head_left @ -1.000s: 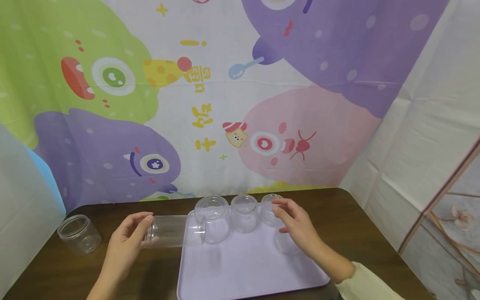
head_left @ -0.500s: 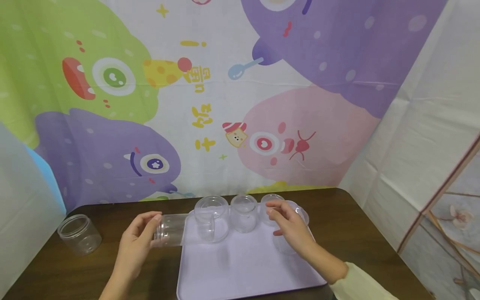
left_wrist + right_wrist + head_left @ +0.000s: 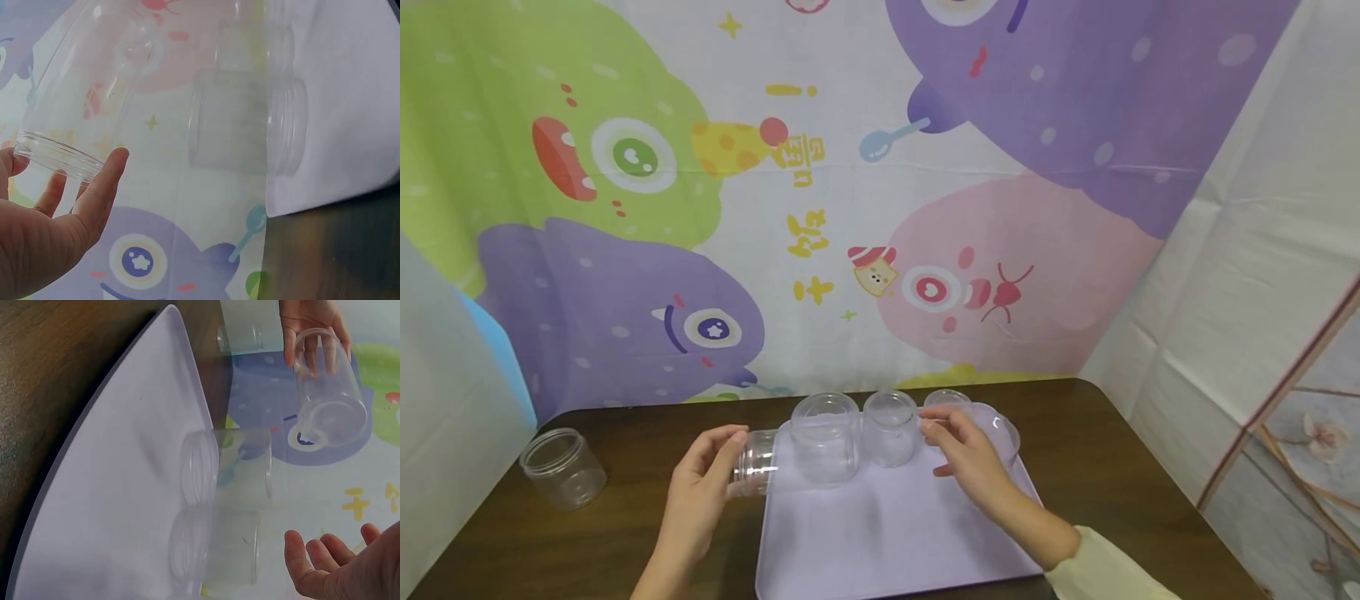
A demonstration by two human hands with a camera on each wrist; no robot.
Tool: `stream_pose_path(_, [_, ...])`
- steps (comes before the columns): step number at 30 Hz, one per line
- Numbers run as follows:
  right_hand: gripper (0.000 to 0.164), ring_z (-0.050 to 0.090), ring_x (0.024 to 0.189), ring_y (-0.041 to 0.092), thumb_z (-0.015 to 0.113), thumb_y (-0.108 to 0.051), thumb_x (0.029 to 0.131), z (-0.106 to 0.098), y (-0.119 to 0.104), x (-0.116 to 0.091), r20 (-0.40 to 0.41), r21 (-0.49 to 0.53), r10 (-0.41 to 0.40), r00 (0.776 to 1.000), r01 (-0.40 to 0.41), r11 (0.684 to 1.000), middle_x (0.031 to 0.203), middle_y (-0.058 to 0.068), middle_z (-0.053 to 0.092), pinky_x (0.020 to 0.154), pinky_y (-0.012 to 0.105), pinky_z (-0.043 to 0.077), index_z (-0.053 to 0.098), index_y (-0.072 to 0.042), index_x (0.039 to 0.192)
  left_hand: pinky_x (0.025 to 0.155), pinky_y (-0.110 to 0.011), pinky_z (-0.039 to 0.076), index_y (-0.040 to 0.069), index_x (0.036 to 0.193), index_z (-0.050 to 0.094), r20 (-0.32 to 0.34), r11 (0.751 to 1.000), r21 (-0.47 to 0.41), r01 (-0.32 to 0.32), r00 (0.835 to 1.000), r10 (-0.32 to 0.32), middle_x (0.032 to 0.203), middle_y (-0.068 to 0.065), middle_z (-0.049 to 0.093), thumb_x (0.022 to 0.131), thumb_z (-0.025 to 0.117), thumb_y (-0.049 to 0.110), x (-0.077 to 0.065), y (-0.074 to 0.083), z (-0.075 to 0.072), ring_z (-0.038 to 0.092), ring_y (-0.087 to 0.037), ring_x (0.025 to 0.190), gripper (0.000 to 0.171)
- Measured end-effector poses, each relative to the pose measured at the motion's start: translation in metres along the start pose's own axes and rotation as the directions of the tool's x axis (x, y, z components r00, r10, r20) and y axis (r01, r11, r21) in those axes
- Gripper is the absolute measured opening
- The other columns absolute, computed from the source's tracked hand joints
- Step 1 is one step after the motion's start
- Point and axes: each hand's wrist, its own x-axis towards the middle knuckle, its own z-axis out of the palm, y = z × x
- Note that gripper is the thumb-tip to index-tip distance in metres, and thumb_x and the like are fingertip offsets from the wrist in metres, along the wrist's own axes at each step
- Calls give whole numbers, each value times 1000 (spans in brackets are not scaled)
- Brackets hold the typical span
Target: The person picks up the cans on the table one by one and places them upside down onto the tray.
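Note:
My left hand (image 3: 703,475) grips a tall clear plastic jar (image 3: 754,462) by its threaded mouth, thumb and fingers around the rim. The jar lies sideways in the air at the tray's left edge, its base toward the right. In the left wrist view the same jar (image 3: 87,81) shows its full length above the fingers. My right hand (image 3: 970,458) holds nothing, its fingers loosely bent over the right side of the lilac tray (image 3: 880,542). A wide clear jar (image 3: 825,442) and a narrower jar (image 3: 890,429) stand mouth up along the tray's back.
At the tray's back right stands another clear jar (image 3: 947,400), partly behind my right hand. One more clear jar (image 3: 1003,437) is half hidden by that hand. A wide open jar (image 3: 563,468) stands on the dark table (image 3: 647,533) at left. A cartoon curtain (image 3: 820,350) hangs behind.
My left hand has moved right with the tall jar, whose far end now overlaps the wide jar in the head view. My right hand has shifted slightly left, baring more of the jar beside it.

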Motion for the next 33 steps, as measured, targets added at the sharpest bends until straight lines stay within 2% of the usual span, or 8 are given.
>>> stream_pose_path(8, [31, 58, 102, 24, 55, -26, 92, 6, 1, 1, 9, 12, 0, 1000, 0, 1000, 113, 13, 63, 65, 34, 54, 59, -6, 116, 67, -32, 59, 16, 101, 60, 10, 999, -38, -29, 1000, 29, 95, 9, 61, 96, 53, 21, -1, -4, 10, 61, -5, 85, 10])
stream_pose_path(11, [31, 58, 101, 22, 55, -26, 92, 8, 2, 2, 7, 11, 5, 1000, -5, 1000, 112, 13, 63, 65, 34, 54, 59, -7, 116, 66, -32, 59, 12, 104, 60, 24, 995, -75, -68, 997, 70, 98, 5, 61, 95, 56, 24, 2, -15, 12, 60, -7, 87, 16])
stream_pose_path(14, [30, 59, 101, 22, 55, -26, 92, 10, 3, 2, 7, 9, 6, 1000, -6, 1000, 112, 13, 63, 65, 34, 54, 59, -8, 116, 63, -32, 58, 5, 109, 60, 59, 979, -145, -142, 987, 151, 99, 1, 61, 95, 55, 20, 7, -31, 13, 61, -9, 87, 21])
stream_pose_path(16, [30, 59, 101, 23, 56, -26, 92, 11, 3, 3, 7, 7, 6, 1000, -6, 1000, 112, 13, 63, 65, 34, 54, 59, -8, 116, 63, -32, 58, 3, 110, 59, 64, 977, -154, -145, 986, 156, 99, 1, 61, 94, 56, 22, 7, -34, 15, 61, -10, 86, 25])
stream_pose_path(20, [31, 59, 101, 24, 56, -27, 92, 14, 3, 3, 7, 6, 9, 1000, -9, 1000, 110, 12, 64, 64, 33, 54, 59, -8, 116, 65, -31, 59, 5, 108, 59, 50, 989, -117, -92, 994, 98, 98, 4, 60, 96, 54, 22, 1, -24, 24, 60, -10, 87, 21])
stream_pose_path(21, [31, 59, 101, 24, 56, -27, 92, 15, 3, 2, 7, 7, 11, 1000, -11, 1000, 110, 12, 64, 64, 33, 54, 60, -8, 115, 66, -30, 58, 8, 106, 59, 36, 994, -91, -52, 998, 56, 97, 5, 59, 95, 55, 24, -1, -18, 27, 60, -10, 87, 20])
stream_pose_path(27, [31, 59, 102, 25, 55, -27, 92, 17, 2, 2, 13, 18, 14, 1000, -15, 1000, 109, 14, 64, 65, 33, 54, 59, -8, 116, 69, -29, 58, 22, 99, 59, 31, 996, -80, 29, 999, -26, 96, 8, 58, 97, 51, 20, -7, -7, 36, 59, -7, 88, 8])
stream_pose_path(33, [29, 59, 102, 25, 55, -25, 92, 20, 2, 3, 17, 40, 18, 1000, -18, 999, 112, 17, 63, 65, 33, 54, 60, -8, 115, 70, -30, 58, 14, 103, 59, 35, 995, -97, 35, 999, -32, 96, 7, 57, 97, 52, 19, -8, -9, 39, 59, -8, 88, 11])
